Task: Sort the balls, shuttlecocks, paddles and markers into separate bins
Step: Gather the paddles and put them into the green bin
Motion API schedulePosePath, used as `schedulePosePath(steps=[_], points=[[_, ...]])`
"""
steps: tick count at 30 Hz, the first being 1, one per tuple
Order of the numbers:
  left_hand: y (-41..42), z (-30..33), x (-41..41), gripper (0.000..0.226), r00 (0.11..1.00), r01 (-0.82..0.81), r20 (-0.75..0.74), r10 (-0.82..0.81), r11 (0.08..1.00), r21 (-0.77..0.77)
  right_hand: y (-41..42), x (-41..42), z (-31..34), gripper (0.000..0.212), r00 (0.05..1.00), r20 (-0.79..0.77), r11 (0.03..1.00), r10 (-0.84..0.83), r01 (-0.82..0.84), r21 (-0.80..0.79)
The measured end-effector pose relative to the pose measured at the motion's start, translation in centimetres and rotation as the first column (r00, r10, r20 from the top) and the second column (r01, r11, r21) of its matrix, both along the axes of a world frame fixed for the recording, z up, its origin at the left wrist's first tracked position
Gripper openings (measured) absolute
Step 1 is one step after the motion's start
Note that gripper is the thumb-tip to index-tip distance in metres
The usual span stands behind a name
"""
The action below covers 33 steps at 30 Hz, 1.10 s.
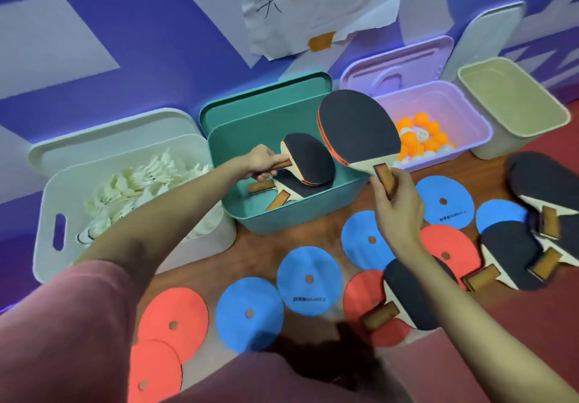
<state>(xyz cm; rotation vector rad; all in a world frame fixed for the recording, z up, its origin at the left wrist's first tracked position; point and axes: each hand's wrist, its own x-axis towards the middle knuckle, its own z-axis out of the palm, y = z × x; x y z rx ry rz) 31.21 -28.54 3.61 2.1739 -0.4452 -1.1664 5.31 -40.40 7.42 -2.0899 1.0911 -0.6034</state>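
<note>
Basically left hand (261, 161) grips one paddle (308, 158) by its handle, blade already over the green bin (300, 214); right hand (396, 205) pinches another paddle (358, 126) just beside the rim.

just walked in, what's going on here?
A person is sorting sports gear into bins. The left hand holds a paddle by its handle over the green bin, which already has paddles in it. The right hand holds a second paddle by its handle. More paddles and flat disc markers lie on the floor.
</note>
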Motion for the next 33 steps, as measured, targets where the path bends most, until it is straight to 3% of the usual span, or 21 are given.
schedulePosePath(steps=[6,10,12,16,21,25,29,33], points=[[-1.4,-1.9,1.1,0.045,0.995,0.057,-0.089,-0.052,0.997,0.050,1.0,1.3,0.3,0.031,0.997,-0.052,0.998,-0.063,0.063,0.001],[-1.6,-2.6,1.9,0.051,0.998,0.013,-0.065,-0.004,0.989,0.146,2.1,2.8,1.1,0.026,0.989,-0.147,1.000,-0.006,0.005,-0.003],[-1.4,-2.5,2.3,0.046,1.000,0.024,-0.006,-0.023,0.978,0.206,2.7,3.8,1.6,0.026,0.970,-0.238,0.999,0.045,-0.049,-0.014],[-0.3,-2.0,2.5,0.013,0.968,0.103,0.181,-0.176,0.930,0.354,3.5,6.6,2.7,0.025,0.902,-0.413,0.992,0.128,-0.124,0.037],[1.1,-0.3,2.9,0.014,0.903,0.135,0.348,-0.253,0.935,0.328,4.1,10.1,3.8,0.021,0.844,-0.491,0.977,0.213,-0.174,0.125],[2.2,1.7,3.5,0.021,0.834,0.050,0.530,-0.152,0.978,0.201,4.4,13.2,3.4,0.030,0.763,-0.576,0.956,0.291,-0.205,0.211],[3.8,3.5,2.7,0.023,0.711,0.097,0.682,-0.172,0.984,0.147,4.8,15.9,0.9,0.050,0.659,-0.681,0.946,0.320,-0.181,0.269],[5.6,4.2,1.2,0.028,0.581,0.149,0.769,-0.267,0.963,0.223,5.7,17.1,-1.0,0.061,0.591,-0.734,0.940,0.335,-0.151,0.307]])
